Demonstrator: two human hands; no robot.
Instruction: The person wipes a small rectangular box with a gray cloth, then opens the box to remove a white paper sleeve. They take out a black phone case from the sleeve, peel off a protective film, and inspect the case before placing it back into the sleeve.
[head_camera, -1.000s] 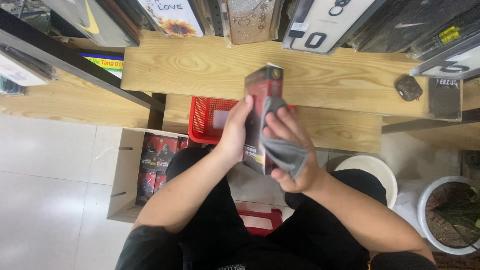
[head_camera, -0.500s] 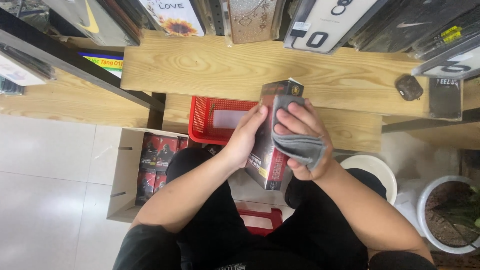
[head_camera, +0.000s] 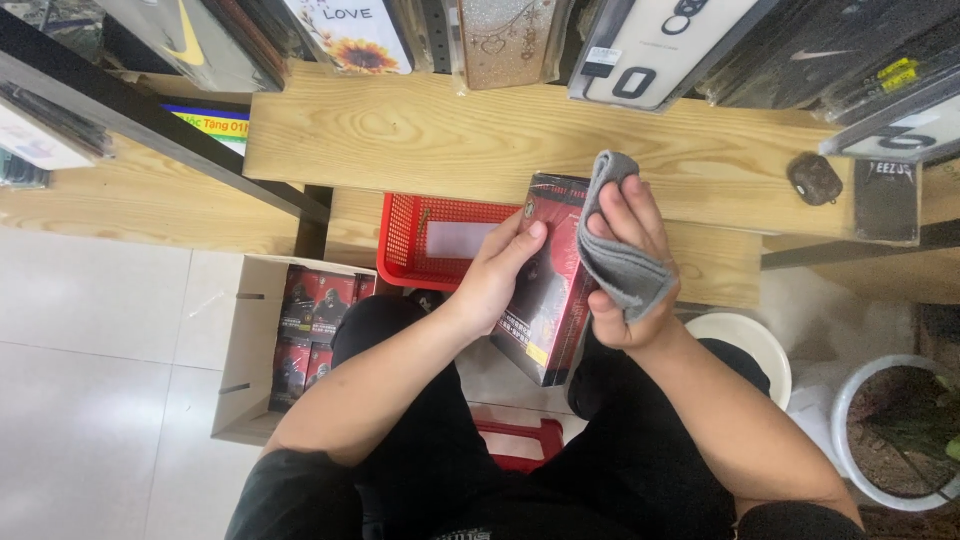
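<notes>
My left hand (head_camera: 498, 275) grips a flat red and black printed box (head_camera: 545, 300) by its left side, holding it tilted above my lap. A folded grey cloth (head_camera: 618, 250) is pinched in my right hand (head_camera: 632, 262), which presses it against the box's right edge near the top. Behind the box a red plastic mesh basket (head_camera: 420, 232) with a white card inside sits on the lower wooden shelf.
An open cardboard carton (head_camera: 252, 340) with several similar red and black boxes stands on the tiled floor at my left. Wooden shelves (head_camera: 450, 130) carry hanging phone cases above. A small dark case (head_camera: 814, 178) lies on the shelf. A white bucket (head_camera: 750, 345) and a potted plant (head_camera: 900, 430) stand right.
The box has turned from edge-on to showing its broad printed face. My right hand with the cloth has shifted from its lower side up to the top right edge.
</notes>
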